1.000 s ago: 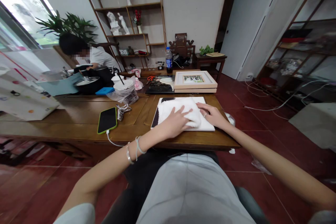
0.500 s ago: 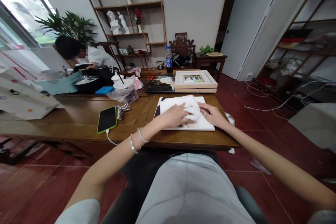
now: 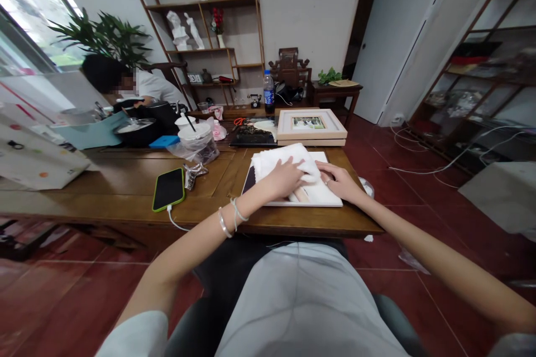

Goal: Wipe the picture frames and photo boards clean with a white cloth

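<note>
A white cloth (image 3: 274, 159) lies partly folded over a flat white-edged board or picture panel (image 3: 329, 194) at the table's front edge. My left hand (image 3: 288, 178) rests on the cloth, palm down with fingers spread, pressing it against the panel. Dark and skin-toned printed areas peek out around the cloth; the rest of the picture is hidden. On the panel's right side lies my right hand (image 3: 340, 181), fingers stretched toward the cloth and touching the white surface.
Behind the panel sit stacked light-wood picture frames (image 3: 312, 125) and a dark tray (image 3: 253, 133). Leftward are a charging phone (image 3: 168, 189), a lidded cup in plastic (image 3: 196, 136) and a paper bag (image 3: 37, 150). Another person (image 3: 154, 86) leans over the far left side.
My left hand has shifted slightly, and the cloth's far edge now lies flatter and reaches further up. More of the print's lower part shows. My right hand stays put.
</note>
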Demonstrator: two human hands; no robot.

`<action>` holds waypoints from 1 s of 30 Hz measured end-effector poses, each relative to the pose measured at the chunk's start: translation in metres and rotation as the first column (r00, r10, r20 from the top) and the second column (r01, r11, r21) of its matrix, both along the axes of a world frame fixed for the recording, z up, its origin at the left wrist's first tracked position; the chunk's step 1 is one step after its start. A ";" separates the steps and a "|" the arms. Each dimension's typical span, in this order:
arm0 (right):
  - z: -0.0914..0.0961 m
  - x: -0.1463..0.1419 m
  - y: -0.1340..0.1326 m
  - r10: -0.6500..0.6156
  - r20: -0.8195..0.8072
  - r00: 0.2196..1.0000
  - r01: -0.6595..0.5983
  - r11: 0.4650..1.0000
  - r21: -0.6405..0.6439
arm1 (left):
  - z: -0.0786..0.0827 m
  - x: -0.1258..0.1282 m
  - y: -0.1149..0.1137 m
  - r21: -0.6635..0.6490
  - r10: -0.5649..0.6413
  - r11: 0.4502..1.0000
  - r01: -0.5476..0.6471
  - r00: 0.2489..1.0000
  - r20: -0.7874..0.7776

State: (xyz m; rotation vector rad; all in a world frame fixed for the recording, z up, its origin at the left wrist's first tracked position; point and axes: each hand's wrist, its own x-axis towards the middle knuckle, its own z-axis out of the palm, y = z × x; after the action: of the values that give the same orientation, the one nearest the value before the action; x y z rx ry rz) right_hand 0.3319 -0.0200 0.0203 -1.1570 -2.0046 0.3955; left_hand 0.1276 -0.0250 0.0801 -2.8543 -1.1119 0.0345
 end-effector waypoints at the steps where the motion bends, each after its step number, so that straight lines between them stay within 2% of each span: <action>1: 0.000 0.000 0.000 -0.003 -0.001 1.000 0.003 1.000 -0.002 | 0.001 -0.001 -0.014 0.020 -0.018 1.000 0.018 1.000 -0.014; 6: -0.001 0.000 0.000 -0.005 -0.031 1.000 0.005 1.000 -0.001 | 0.006 -0.014 -0.082 0.120 -0.189 0.974 0.193 0.981 -0.043; 8: -0.002 0.000 0.000 -0.006 -0.035 0.999 0.006 1.000 0.005 | 0.008 -0.018 -0.099 0.113 -0.239 0.963 0.245 0.969 -0.070; 10: -0.002 0.000 0.000 -0.009 -0.038 0.999 0.009 1.000 0.010 | 0.009 -0.019 -0.103 0.113 -0.248 0.961 0.254 0.966 -0.068; 13: -0.003 0.000 0.001 -0.005 -0.039 0.999 0.006 1.000 0.012 | 0.006 -0.015 -0.090 0.125 -0.176 0.976 0.177 0.984 -0.021; 17: -0.003 0.001 0.002 0.001 -0.017 1.000 -0.001 1.000 0.011 | -0.004 -0.002 -0.049 0.113 0.022 0.993 -0.021 1.000 0.001; 20: -0.002 0.001 0.001 0.017 -0.003 1.000 -0.017 1.000 0.023 | -0.010 0.009 -0.018 0.094 0.144 0.985 -0.148 0.988 0.048; 23: 0.001 0.000 0.000 0.036 0.012 0.999 -0.036 0.999 0.039 | -0.011 0.017 0.005 0.050 0.239 0.968 -0.245 0.965 0.107; 26: 0.003 0.000 -0.001 0.027 0.029 0.999 -0.029 0.998 0.047 | -0.009 0.023 0.013 0.014 0.298 0.953 -0.302 0.945 0.136; 30: 0.004 -0.001 -0.002 0.034 0.032 0.999 -0.035 0.998 0.047 | -0.007 0.028 0.003 0.001 0.319 0.947 -0.322 0.940 0.120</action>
State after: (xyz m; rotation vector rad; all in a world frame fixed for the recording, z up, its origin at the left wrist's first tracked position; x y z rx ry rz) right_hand 0.3312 -0.0219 0.0246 -1.1067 -2.0524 0.3478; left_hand 0.1558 -0.0222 0.0731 -2.6547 -1.5807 -0.1275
